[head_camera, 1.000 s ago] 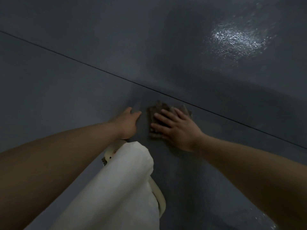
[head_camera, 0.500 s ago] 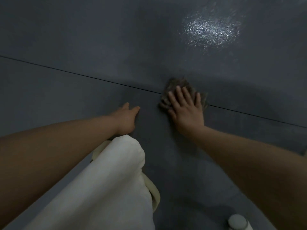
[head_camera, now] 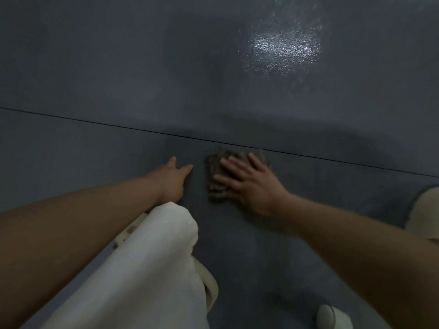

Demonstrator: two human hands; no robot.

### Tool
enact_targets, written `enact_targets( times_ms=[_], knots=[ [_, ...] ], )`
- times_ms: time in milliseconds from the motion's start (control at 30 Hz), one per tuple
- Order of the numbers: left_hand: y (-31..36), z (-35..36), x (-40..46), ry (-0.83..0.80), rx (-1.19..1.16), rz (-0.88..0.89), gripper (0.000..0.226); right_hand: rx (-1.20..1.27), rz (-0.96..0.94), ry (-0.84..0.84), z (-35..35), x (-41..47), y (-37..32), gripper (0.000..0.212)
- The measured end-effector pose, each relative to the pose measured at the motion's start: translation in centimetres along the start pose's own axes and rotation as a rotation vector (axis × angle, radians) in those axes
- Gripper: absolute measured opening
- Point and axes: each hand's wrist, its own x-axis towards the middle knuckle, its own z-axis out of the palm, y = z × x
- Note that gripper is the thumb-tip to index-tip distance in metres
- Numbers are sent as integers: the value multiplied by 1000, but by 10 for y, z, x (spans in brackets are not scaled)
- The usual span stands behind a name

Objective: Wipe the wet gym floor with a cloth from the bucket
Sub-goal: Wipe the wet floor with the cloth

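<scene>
A dark brownish cloth (head_camera: 215,172) lies flat on the grey gym floor (head_camera: 118,67), just below a thin seam line. My right hand (head_camera: 249,181) presses on it with straight, spread fingers that cover most of it. My left hand (head_camera: 174,179) rests flat on the bare floor a little to the left of the cloth, fingers straight, apart from the cloth. A wet sheen (head_camera: 282,48) glints on the floor at the far right. No bucket is in view.
My knee in white trousers (head_camera: 147,269) fills the lower middle, with a pale shoe (head_camera: 209,281) beside it. A small white rounded object (head_camera: 330,317) sits at the bottom right. Another pale shape (head_camera: 425,210) shows at the right edge.
My right hand has dragged the cloth back toward me and slightly left, from across the seam line to just below it. The left hand stays planted on the floor.
</scene>
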Motion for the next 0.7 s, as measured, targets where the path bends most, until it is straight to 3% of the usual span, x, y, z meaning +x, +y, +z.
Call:
enact_targets(
  times_ms=[100,200,367,433,600,700],
  knots=[
    [6,-5,-2,20,42,45,65,47,241,97,-20,8,62,53],
    [14,-9,-4,41,94,116,62,91,493,43,-32,2,109,52],
    [28,-16,-1,59,194,207,60,202,650,58,-29,-1,86,52],
    [33,-19,2,72,267,232,61,208,627,66,-19,-7,56,51],
    [46,-23,6,76,444,295,68,158,362,68,17,-61,-30,50],
    [58,-25,5,63,524,341,69,133,243,35,31,-85,-50,45]
  ],
)
